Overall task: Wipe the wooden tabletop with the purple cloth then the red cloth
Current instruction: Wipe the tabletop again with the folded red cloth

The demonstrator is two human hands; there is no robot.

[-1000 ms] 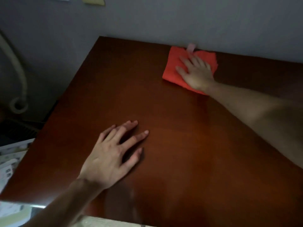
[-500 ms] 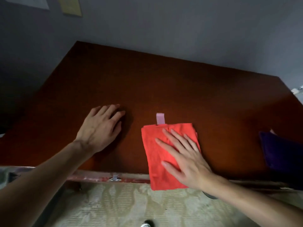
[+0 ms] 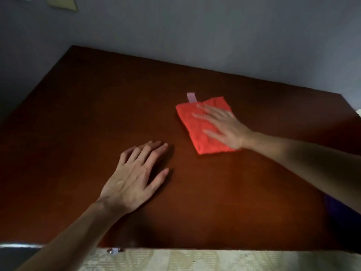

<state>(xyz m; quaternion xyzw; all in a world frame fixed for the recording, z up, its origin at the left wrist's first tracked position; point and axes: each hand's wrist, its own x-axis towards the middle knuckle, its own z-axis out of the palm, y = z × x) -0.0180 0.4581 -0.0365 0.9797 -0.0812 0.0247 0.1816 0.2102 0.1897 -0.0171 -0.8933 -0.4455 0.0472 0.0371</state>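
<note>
The red cloth [image 3: 195,126], folded with a pale pink tag [image 3: 191,97] at its far edge, lies right of centre on the dark wooden tabletop [image 3: 97,114]. My right hand [image 3: 224,128] presses flat on it with fingers spread. Palm down on the bare wood, my left hand [image 3: 134,178] rests nearer the front, left of the cloth, holding nothing. The purple cloth [image 3: 343,218] sits at the table's right front, mostly hidden under my right forearm.
A grey wall runs along the table's far and left sides, with a yellow note [image 3: 62,2] high on it. Below the front edge are a pale patterned surface [image 3: 195,260] and a small metal fitting [image 3: 114,250].
The red cloth under my right hand swept from the far edge to the front edge, then back out toward the middle. My left hand stayed flat on the wood.
</note>
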